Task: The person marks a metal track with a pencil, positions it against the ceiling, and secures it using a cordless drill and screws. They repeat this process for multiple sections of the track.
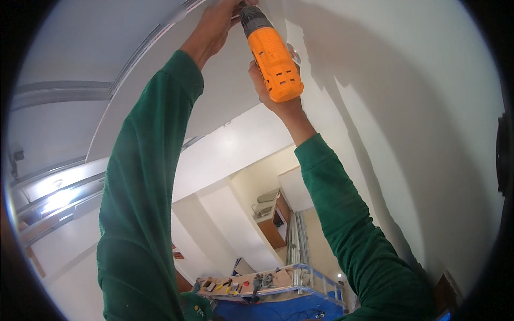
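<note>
Right hand (pixel 273 88) clenched on orange drill (pixel 273 56), held up against white ceiling panel (pixel 160 64).
Left hand (pixel 214 24) pressed to panel by the chuck; grip unclear. Fastening judged underway, unfinished.

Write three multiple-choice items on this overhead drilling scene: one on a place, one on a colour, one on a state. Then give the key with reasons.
1. Where is the left hand?
A. Up at the drill's front end, against the white panel
B. Down on the platform
C. On the right sleeve

2. What colour is the drill body?
A. Blue
B. Orange
C. Red

3. How is the right hand?
A. Open and empty
B. Resting on a ladder
C. Closed around the drill's grip

Key: 1 A, the left hand is raised beside the grey chuck at the panel. 2 B, the housing is plainly orange. 3 C, the fingers wrap the handle behind the body.
</note>
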Demonstrator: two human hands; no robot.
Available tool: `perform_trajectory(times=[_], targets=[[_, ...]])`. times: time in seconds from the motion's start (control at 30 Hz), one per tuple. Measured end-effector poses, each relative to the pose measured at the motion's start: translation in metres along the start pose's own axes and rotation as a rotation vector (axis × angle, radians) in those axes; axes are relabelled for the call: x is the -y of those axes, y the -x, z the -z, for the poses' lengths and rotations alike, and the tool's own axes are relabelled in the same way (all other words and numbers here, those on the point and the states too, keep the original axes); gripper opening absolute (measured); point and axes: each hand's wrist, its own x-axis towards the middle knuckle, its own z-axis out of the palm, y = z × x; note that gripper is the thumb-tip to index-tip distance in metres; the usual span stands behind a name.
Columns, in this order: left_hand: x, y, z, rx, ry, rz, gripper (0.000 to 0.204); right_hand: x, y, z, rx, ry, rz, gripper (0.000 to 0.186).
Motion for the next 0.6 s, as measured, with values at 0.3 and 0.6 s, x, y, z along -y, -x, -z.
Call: perform_trajectory(times=[0.3, 0.6], targets=[[0.000, -0.014, 0.025, 0.149, -0.109, 0.093, 0.047, -0.002, -0.001, 0.007, 0.158, -0.081, -0.026, 0.054], [0.027, -0.025, 0.011, -0.205, 0.195, 0.098, 0.036, 0.004, 0.006, 0.002, 0.157, -0.135, -0.271, 0.043]])
